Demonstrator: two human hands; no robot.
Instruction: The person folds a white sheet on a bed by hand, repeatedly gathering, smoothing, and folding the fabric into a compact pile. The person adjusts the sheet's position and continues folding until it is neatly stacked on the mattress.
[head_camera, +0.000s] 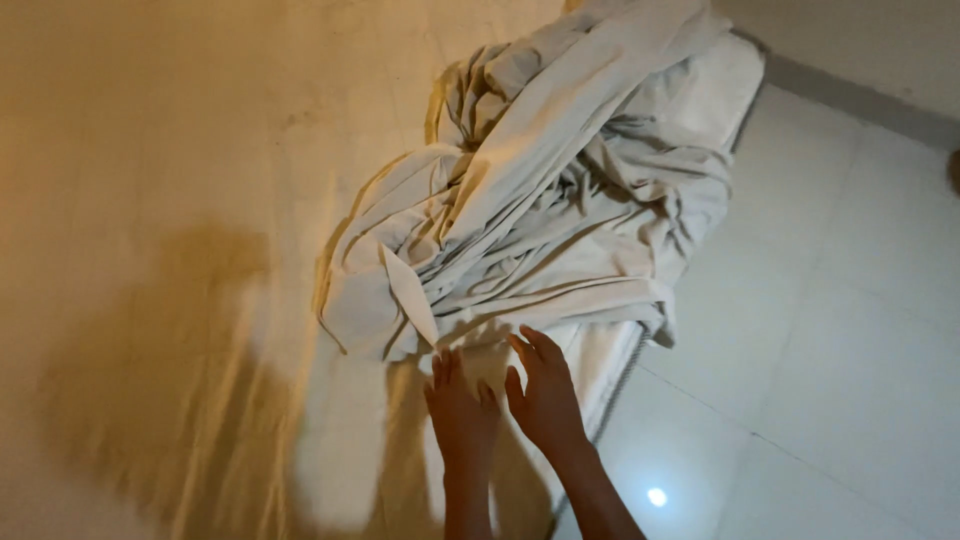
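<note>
From the head camera: the left hand (462, 412) and right hand (545, 392) lie flat on the bed (150, 200), side by side, fingers (530, 345) released, gripping nothing; the crumpled white sheet (560, 200) is heaped at twelve o'clock, just touching the fingertips; tiled floor (830, 350) at three o'clock.

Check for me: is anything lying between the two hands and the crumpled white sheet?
Nothing visible. The left hand and right hand lie flat on the mattress, fingertips at the near edge of the crumpled white sheet.
</note>
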